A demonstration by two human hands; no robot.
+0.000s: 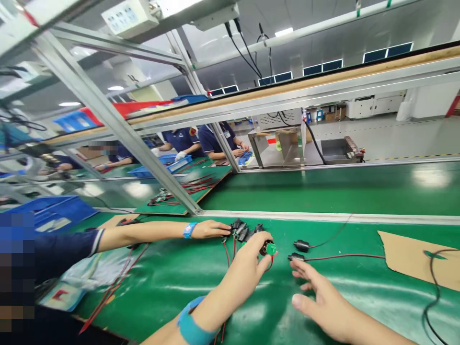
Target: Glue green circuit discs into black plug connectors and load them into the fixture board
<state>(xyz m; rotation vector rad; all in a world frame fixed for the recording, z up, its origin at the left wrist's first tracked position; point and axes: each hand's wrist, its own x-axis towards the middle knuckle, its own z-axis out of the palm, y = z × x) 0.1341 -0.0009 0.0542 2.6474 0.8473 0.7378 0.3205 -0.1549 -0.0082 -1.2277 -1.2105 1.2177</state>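
My left hand [247, 256], with a teal band on its wrist, pinches a small black round part with a green circuit board [270, 248] on its end. A red wire hangs from that part. My right hand [316, 290] is open, fingers spread, its fingertips just below a black cylindrical part with a red wire [296, 257]. Right behind lies another black cylindrical part with a thin dark wire [301, 245]. Beyond my left hand is a pile of black wired parts [241, 230], partly hidden by it.
A co-worker's hand [212, 229] reaches in from the left to the pile. Brown cardboard [413, 258] and a black cable [433, 278] lie at right on the green mat [172, 292]. A slanted metal post [118, 124] and blue bins [53, 213] stand at left.
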